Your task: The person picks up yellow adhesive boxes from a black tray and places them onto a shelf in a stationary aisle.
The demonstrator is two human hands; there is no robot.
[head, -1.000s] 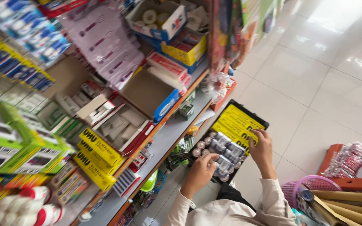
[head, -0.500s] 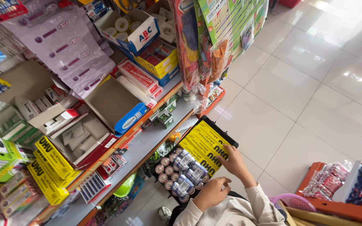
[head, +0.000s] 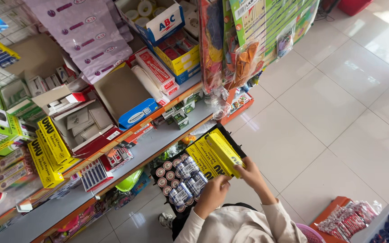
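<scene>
- The right hand (head: 251, 173) pinches the near end of a long yellow box (head: 223, 152), fingers closed on its corner; the box is tilted and raised over the tray.
- The left hand (head: 212, 195) curls its fingers over the near edge of a black tray (head: 158, 179), gripping it from below the batteries.
- The tray holds batteries (head: 181, 177) packed in rows at its left half, and more yellow boxes (head: 201, 158) lying flat at its right half, under the lifted one.
- The tray is held in the air above the white tiled floor (head: 338, 117), just in front of the grey shelf (head: 158, 141).
- On the shelf above, to the left, yellow glue cartons (head: 50, 144) stand on edge beside an open box of grey card inserts (head: 88, 121).
- Further up sit a blue-edged brown carton (head: 127, 96), a red and white pack (head: 156, 72), and a box of tape rolls (head: 151, 15).
- Cream sleeves (head: 244, 222) cover both forearms.
- At the lower right, red packets (head: 350, 218) lie in an orange bin.
</scene>
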